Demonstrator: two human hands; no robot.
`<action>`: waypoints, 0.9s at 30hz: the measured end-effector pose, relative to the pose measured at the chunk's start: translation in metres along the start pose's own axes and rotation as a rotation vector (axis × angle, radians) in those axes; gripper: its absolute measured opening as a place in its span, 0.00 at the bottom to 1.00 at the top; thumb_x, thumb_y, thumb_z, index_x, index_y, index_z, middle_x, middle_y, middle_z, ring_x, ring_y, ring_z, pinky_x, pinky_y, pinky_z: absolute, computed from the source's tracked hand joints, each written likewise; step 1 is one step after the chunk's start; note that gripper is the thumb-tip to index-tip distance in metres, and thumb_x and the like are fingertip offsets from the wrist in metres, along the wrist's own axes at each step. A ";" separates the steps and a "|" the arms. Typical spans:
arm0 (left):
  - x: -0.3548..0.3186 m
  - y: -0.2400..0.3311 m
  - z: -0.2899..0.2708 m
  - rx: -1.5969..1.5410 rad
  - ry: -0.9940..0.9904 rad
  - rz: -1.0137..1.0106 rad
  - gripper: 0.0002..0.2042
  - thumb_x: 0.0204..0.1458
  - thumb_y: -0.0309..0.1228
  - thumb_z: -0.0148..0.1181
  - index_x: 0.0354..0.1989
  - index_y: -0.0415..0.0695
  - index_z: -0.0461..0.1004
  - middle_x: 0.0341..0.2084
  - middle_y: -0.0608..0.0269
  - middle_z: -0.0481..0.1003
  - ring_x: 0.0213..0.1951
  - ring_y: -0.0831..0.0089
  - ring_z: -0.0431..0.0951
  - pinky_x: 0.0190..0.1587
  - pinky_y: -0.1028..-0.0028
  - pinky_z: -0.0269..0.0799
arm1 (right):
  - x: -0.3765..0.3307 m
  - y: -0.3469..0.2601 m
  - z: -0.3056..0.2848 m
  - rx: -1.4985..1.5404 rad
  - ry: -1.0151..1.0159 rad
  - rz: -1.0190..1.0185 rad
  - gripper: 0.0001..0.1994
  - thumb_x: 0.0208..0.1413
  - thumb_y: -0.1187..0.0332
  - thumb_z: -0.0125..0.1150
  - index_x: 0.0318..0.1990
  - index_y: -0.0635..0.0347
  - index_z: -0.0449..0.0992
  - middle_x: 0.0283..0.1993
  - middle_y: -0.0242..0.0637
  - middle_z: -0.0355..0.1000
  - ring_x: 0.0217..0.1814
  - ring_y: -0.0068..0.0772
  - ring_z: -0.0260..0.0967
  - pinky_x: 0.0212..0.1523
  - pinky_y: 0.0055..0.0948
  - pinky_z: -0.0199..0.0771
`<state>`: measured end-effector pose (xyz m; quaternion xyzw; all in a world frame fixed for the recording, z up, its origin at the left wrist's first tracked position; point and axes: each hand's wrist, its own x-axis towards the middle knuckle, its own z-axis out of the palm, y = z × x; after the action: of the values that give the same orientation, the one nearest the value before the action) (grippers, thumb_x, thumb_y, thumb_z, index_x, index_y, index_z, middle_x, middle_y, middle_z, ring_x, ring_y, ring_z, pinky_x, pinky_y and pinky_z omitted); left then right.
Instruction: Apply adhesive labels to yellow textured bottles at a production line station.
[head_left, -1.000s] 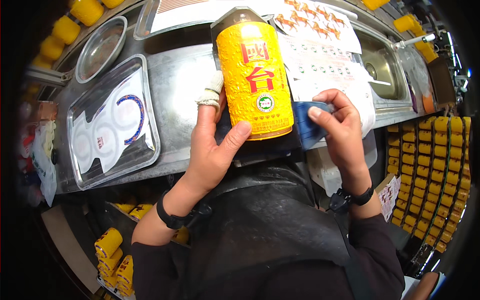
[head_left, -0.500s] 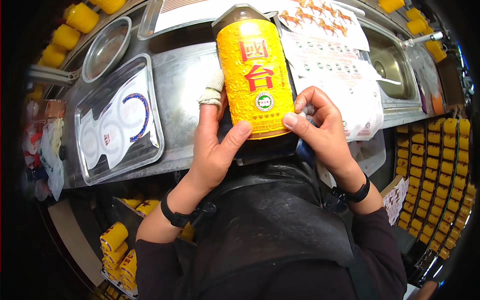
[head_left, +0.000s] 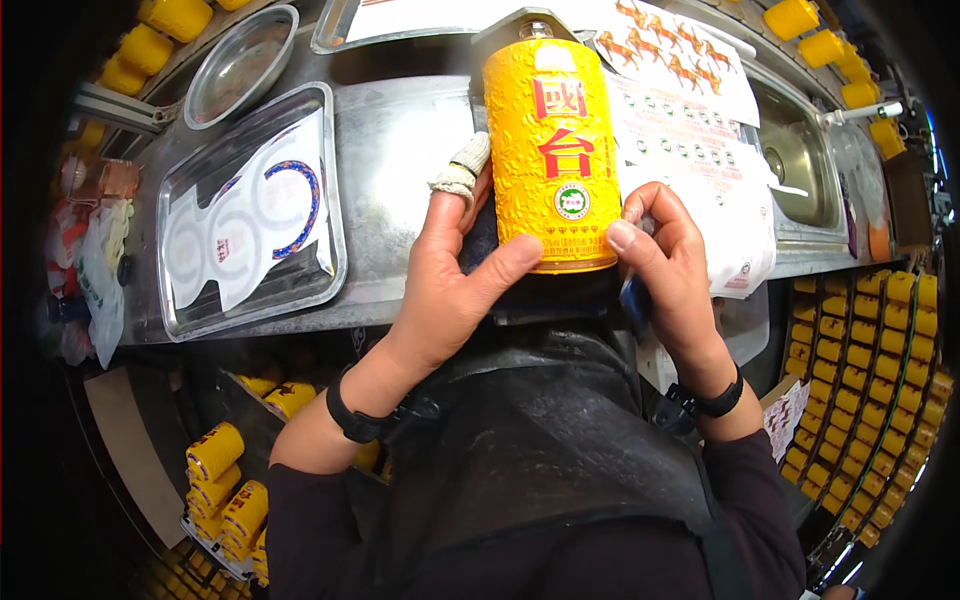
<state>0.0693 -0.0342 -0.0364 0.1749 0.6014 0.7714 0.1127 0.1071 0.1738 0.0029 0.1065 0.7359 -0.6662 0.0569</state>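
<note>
A yellow, bumpy-surfaced bottle [head_left: 551, 110] with red characters and a round green-and-white emblem lies tilted in front of me, its clear neck pointing away. My left hand [head_left: 447, 265] is closed on its lower left side, thumb by the base and the other fingers mostly hidden behind. A whitish cloth cover wraps one of its fingertips. At the lower right edge of the bottle, my right hand [head_left: 670, 255] is closed, thumb and curled index finger against the side. Some grey material shows between those fingers. Dark padding lies beneath the bottle.
Printed sticker sheets [head_left: 690, 150] lie right of the bottle, beside a metal sink [head_left: 795, 150]. On the left are a steel tray [head_left: 335, 235] with cut-out stickers and a metal bowl [head_left: 243, 65]. Racks of yellow bottles [head_left: 860, 380] stand at lower right, with more at lower left.
In the picture, the bottle and both hands have shifted right relative to my body. My right thumb and index finger have moved slightly along the bottle's lower right edge.
</note>
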 end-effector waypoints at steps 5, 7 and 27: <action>0.002 0.000 0.004 -0.022 0.043 -0.015 0.37 0.54 0.32 0.64 0.68 0.33 0.49 0.65 0.44 0.57 0.68 0.58 0.55 0.70 0.63 0.47 | 0.000 -0.007 0.007 0.057 0.024 -0.023 0.15 0.51 0.65 0.69 0.33 0.56 0.64 0.31 0.25 0.64 0.33 0.11 0.58 0.33 0.14 0.59; 0.004 0.000 0.006 -0.031 0.042 0.014 0.37 0.54 0.31 0.64 0.68 0.32 0.49 0.65 0.44 0.56 0.68 0.58 0.55 0.70 0.63 0.46 | 0.000 -0.007 0.006 0.074 0.029 -0.020 0.16 0.51 0.66 0.70 0.33 0.56 0.64 0.31 0.25 0.65 0.34 0.11 0.59 0.33 0.14 0.59; 0.019 0.031 -0.014 1.129 -0.166 0.395 0.18 0.56 0.49 0.56 0.44 0.50 0.82 0.68 0.37 0.51 0.69 0.47 0.54 0.65 0.40 0.35 | 0.004 0.000 0.002 0.015 -0.007 -0.099 0.16 0.50 0.64 0.70 0.32 0.55 0.65 0.31 0.22 0.61 0.33 0.11 0.56 0.34 0.15 0.58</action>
<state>0.0471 -0.0470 -0.0068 0.3758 0.8631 0.3232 -0.0963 0.1028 0.1720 0.0020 0.0681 0.7351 -0.6740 0.0258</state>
